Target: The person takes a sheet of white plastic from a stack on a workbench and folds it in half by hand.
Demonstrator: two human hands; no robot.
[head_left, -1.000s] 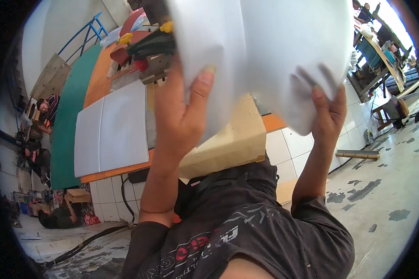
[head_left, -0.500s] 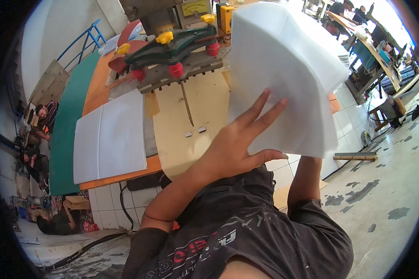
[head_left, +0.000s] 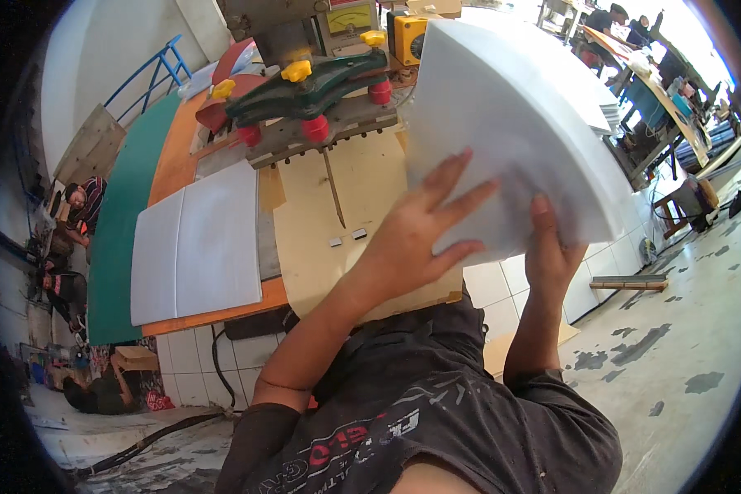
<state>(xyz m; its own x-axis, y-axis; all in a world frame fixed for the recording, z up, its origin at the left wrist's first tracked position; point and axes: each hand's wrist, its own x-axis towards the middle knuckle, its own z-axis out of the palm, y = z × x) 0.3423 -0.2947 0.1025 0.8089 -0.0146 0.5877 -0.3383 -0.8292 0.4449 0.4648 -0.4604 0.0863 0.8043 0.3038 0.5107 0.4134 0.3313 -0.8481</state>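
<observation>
I grip a white sheet [head_left: 477, 90] in my right hand [head_left: 552, 253] near the table's [head_left: 230, 305] right edge, left hand [head_left: 412, 236] spread over it.

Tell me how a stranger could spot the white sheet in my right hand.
Find the green bar with yellow knobs at the top. Just right of it, the right hand grips the white sheet by its lower edge, the left hand spread before it. Unlike the creased sheet lying flat on the table, it is raised and curved.
</observation>
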